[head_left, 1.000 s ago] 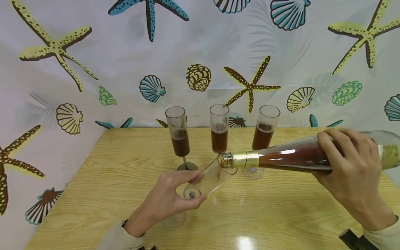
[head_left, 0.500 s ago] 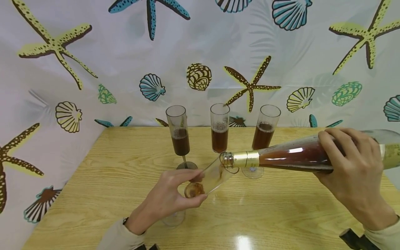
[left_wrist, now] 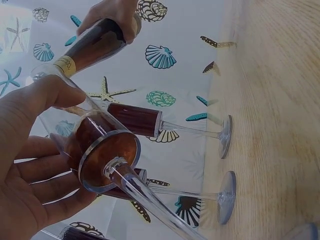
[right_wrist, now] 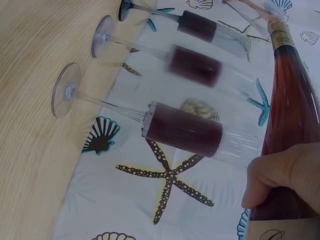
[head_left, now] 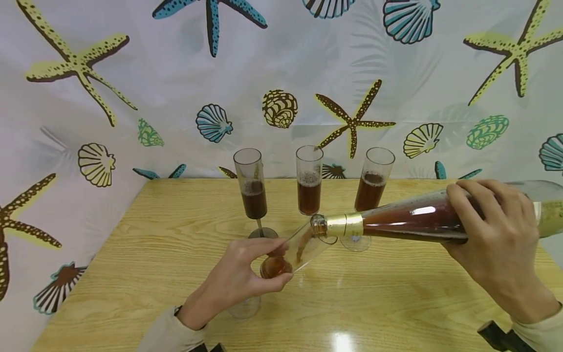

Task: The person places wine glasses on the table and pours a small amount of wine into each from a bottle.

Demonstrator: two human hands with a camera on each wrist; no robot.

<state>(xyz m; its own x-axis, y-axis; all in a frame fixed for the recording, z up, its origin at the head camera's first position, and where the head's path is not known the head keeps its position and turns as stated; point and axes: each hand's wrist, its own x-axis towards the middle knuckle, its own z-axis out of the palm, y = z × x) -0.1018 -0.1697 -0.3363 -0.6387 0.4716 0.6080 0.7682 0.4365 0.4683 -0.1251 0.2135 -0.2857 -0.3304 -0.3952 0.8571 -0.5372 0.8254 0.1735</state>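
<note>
My left hand point(head_left: 237, 274) grips a stemmed champagne flute point(head_left: 310, 252) around the lower part of its bowl, with the rim tilted up to the right. Reddish-brown drink point(left_wrist: 110, 155) pools in the bottom of the bowl in the left wrist view. My right hand point(head_left: 501, 239) holds a glass bottle point(head_left: 409, 217) by its body, almost level, neck pointing left. The gold-banded neck point(head_left: 345, 225) ends at the flute's rim, and a stream runs down inside the glass. In the right wrist view, the thumb point(right_wrist: 285, 175) lies across the bottle above its pale label.
Three flutes part-filled with dark red drink stand at the back of the wooden table point(head_left: 176, 220): a left one point(head_left: 254, 198), a middle one point(head_left: 309, 195) and a right one point(head_left: 371, 190), partly behind the bottle. A sea-patterned cloth point(head_left: 176, 88) hangs behind them.
Drink has begun running from the bottle into the tilted flute, and its bottom, bare a second ago, now holds a growing reddish-brown pool. Both hands have stayed nearly still.
</note>
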